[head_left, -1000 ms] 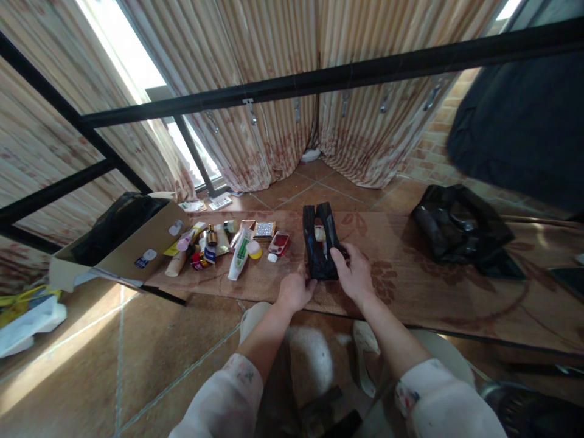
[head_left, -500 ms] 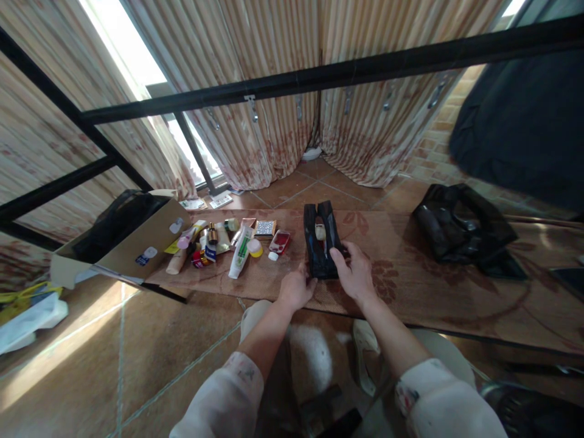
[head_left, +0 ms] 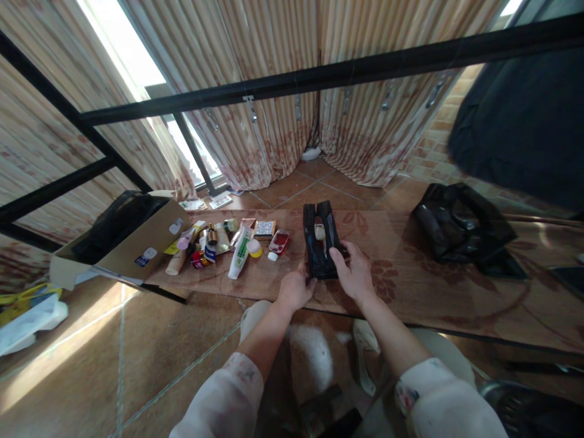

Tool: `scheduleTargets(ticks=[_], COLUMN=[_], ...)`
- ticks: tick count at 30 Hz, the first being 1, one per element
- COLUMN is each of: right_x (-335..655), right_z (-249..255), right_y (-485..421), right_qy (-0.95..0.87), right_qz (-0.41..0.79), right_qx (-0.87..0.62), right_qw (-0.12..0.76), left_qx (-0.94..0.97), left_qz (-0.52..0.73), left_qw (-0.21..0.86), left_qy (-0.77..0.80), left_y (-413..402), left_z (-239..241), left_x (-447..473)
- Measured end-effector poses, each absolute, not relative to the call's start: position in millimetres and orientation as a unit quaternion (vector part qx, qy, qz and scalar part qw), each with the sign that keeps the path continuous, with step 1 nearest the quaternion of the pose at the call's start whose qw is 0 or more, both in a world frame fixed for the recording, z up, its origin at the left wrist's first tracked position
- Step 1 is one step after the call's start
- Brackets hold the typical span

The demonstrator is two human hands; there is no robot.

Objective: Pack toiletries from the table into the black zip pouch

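Note:
A small black mesh pouch lies on the cloth-covered bench, its top parted along the middle, with something pale and reddish showing inside. My left hand grips its near left corner, fingers partly hidden against the side. On the near right, my right hand holds the pouch with the thumb on top and the fingers around the side. To the left lie toiletries: a white and green tube, a yellow-lidded jar, a red case, a glittery compact and several small bottles.
A cardboard box with black mesh material inside stands at the bench's left end. Another black mesh bag sits on the right of the bench. A dark metal rail crosses in front of the curtains.
Hardly anything differs. Both hands stay on the pouch in the same place, and the view shifts only very slightly.

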State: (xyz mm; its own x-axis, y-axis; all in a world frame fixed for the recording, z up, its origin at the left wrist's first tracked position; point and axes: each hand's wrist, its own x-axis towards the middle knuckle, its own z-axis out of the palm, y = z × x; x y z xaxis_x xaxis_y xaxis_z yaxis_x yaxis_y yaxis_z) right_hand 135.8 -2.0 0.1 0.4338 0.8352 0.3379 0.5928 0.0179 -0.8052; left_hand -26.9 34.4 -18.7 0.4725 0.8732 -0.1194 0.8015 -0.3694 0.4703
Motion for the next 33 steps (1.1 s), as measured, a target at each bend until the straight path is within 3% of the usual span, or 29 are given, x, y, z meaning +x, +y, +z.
scheduleTargets(ticks=[33], right_x=[134.9], right_z=[1.8], right_y=[-1.4], right_qy=[-0.514], right_qz=[0.130], right_qx=[-0.690], right_qw=[0.493], left_qx=[0.827], left_qz=[0.093], left_qw=[0.244], left_qy=[0.497], left_y=[35.7], left_z=[-19.0], left_x=[-26.6])
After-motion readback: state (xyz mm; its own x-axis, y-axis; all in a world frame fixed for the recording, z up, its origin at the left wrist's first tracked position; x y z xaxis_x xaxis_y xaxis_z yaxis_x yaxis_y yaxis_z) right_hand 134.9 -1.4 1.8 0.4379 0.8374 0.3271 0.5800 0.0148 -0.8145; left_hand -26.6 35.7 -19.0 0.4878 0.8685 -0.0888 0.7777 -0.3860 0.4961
